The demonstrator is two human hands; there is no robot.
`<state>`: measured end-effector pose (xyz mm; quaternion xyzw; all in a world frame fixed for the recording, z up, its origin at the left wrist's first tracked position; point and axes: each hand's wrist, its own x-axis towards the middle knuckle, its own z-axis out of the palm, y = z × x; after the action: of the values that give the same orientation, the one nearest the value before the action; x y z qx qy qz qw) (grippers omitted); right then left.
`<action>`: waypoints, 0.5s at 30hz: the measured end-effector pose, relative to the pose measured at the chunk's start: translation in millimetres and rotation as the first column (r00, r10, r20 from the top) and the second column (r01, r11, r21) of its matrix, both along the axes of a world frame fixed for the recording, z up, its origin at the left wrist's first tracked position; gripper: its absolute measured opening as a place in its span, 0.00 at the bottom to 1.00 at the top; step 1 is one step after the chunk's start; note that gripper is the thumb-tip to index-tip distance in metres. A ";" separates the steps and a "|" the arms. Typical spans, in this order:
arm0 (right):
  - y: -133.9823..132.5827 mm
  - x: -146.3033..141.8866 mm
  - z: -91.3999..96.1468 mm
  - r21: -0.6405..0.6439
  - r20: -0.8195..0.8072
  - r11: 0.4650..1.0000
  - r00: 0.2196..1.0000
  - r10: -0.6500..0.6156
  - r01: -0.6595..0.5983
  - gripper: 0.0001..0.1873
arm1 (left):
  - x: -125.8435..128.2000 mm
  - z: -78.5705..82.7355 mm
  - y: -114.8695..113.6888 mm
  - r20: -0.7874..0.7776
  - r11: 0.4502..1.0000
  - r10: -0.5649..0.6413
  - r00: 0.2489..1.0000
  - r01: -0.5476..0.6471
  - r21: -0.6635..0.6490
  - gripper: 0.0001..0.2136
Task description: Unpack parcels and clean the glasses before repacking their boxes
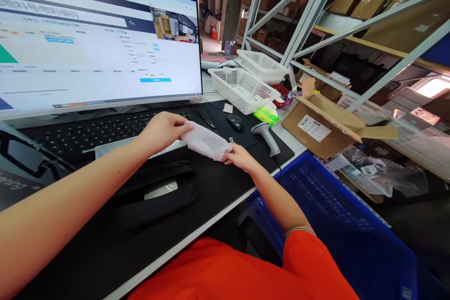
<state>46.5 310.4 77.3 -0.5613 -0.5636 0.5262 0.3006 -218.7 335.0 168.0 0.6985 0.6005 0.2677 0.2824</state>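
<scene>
A small translucent white pouch (206, 141) is stretched between my two hands above the desk mat. My left hand (164, 131) pinches its upper left end. At the lower right end, the fingers of my right hand (239, 156) are closed on it. Whether anything lies inside the pouch I cannot tell. Under my left wrist is a shallow clear tray (116, 148), partly hidden by the arm. Nearer to me on the mat rests a black strap-like item (172, 208) with a pale, shiny piece (161, 190) in its middle.
A monitor (101, 42) and keyboard (70, 138) stand behind my hands. To the right are a mouse (234, 122), a barcode scanner (266, 138), white baskets (242, 91) and an opened cardboard box (312, 126). A blue crate (333, 225) sits below the desk edge.
</scene>
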 end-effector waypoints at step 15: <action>-6.7 18.8 -2.3 0.244 0.511 0.970 0.852 -0.115 -0.015 0.21 | -24.4 24.9 -46.5 -0.098 0.826 0.239 0.966 -0.149 0.544 0.26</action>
<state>65.3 303.7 75.0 -0.6571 -0.6682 0.2743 0.2156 -243.2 288.6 192.9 0.7036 0.5918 0.3933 -0.0005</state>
